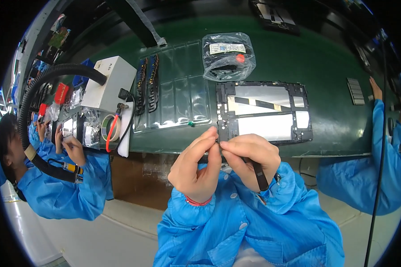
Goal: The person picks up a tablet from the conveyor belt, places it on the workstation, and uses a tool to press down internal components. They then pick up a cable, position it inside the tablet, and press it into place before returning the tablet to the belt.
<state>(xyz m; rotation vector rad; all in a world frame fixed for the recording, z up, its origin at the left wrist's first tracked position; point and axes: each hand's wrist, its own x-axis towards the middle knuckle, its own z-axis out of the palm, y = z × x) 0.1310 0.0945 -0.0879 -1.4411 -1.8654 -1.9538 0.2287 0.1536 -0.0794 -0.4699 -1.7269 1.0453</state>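
My left hand [194,164] is closed in a pinch, its fingertips meeting those of my right hand [251,158] at the near left edge of a tablet-like device frame. Whatever small piece sits between the fingertips is too small to name. Tucked in my right hand are dark tweezers [259,176], their end sticking out below the palm. The black device frame [263,129] lies flat just beyond my hands, with silver panels and a dark diagonal strip across it.
Clear plastic tray [176,89] holds rows of dark flex parts [153,84]. Behind the frame lies a clear bag [229,55]. At left stand a white box [109,84] with a black hose [24,111] and a tape roll [110,127]. Co-workers in blue sit both sides.
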